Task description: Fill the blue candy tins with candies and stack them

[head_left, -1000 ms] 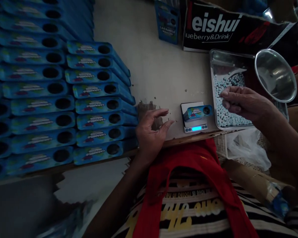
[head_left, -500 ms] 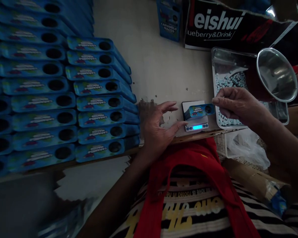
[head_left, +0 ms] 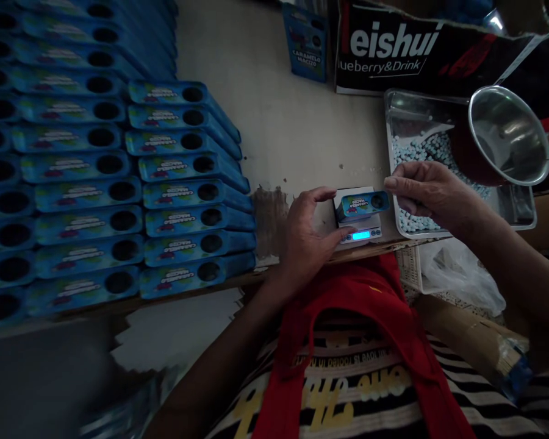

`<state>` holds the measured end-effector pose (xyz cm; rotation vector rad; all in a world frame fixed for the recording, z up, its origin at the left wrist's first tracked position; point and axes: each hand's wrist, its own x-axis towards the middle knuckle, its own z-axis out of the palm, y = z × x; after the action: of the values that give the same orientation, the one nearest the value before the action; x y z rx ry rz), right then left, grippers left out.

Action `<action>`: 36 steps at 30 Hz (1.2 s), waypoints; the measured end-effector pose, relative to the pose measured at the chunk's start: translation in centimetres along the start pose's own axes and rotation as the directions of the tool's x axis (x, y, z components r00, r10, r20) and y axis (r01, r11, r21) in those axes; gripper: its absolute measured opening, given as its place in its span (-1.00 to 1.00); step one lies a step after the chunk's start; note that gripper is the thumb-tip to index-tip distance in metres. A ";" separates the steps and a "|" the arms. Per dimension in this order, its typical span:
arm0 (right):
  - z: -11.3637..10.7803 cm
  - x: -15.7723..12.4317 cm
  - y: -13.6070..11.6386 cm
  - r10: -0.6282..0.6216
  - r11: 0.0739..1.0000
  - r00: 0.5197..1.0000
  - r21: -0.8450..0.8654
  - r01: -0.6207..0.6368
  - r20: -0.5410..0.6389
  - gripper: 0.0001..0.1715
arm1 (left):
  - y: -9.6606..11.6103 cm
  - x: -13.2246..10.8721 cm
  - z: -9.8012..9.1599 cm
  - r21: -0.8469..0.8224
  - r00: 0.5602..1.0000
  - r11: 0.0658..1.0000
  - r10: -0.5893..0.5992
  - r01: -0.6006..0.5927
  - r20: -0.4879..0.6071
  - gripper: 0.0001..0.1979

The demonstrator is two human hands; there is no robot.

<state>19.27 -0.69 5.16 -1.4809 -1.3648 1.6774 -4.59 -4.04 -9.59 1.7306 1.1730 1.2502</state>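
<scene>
A small blue candy box (head_left: 359,205) with a dark round hole stands on a digital pocket scale (head_left: 379,223), whose display glows blue. My left hand (head_left: 308,228) is at the left side of the scale, thumb and fingers spread apart. Its thumb tip is by the scale's lower left edge, and nothing is in its grip. At the box's right end, my right hand (head_left: 432,192) has thumb and forefinger pinched together, the other fingers curled. What the pinch holds, if anything, is hidden. Below that hand, a metal tray (head_left: 390,131) contains pale blue candies (head_left: 414,221).
Rows of blue boxes (head_left: 183,224) fill the table's left side. A blue box (head_left: 305,52) stands at the back beside a black carton (head_left: 393,49). A steel bowl (head_left: 507,134) sits tilted over the tray. Below the table edge is a basket (head_left: 410,268) with a clear plastic bag (head_left: 462,274).
My left hand has moved right, closer to the box and scale. My right hand stays pinched at the box's right end. The view has shifted slightly.
</scene>
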 end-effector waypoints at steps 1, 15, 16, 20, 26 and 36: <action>0.1 0.2 0.1 0.009 1.000 1.000 -0.017 -0.009 -0.001 -0.44 | 0.2 0.1 0.0 0.013 1.000 1.000 -0.009 0.009 0.007 -0.40; -4.6 3.9 -0.3 -0.029 0.963 0.969 0.254 0.093 -0.245 -0.70 | 7.8 6.4 0.2 0.422 0.832 0.855 0.018 -0.300 0.554 -0.76; -5.3 5.4 -0.3 -0.019 0.953 0.967 0.287 0.095 -0.256 -0.71 | 8.3 7.5 -0.8 0.472 0.851 0.826 0.015 -0.307 0.525 -0.75; -5.3 12.3 -0.7 -0.099 0.962 0.971 0.228 0.150 -0.219 -0.71 | 6.7 15.0 -7.6 0.581 0.945 0.779 0.045 -0.237 0.325 -0.67; -0.4 23.0 -4.6 -0.366 0.695 0.886 -0.717 0.057 -0.284 -0.46 | -1.8 28.2 -16.9 0.583 0.980 0.812 -0.084 -0.036 0.179 -0.42; 0.9 29.0 -4.3 -0.329 0.382 0.862 -0.889 -0.251 -0.385 -0.26 | -8.0 26.9 -20.3 0.597 0.800 0.799 -0.308 -0.076 0.514 -0.33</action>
<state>9.56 25.66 -3.15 -2.2054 -2.0956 0.1821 -22.70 24.41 -1.84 2.2187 1.3204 0.1694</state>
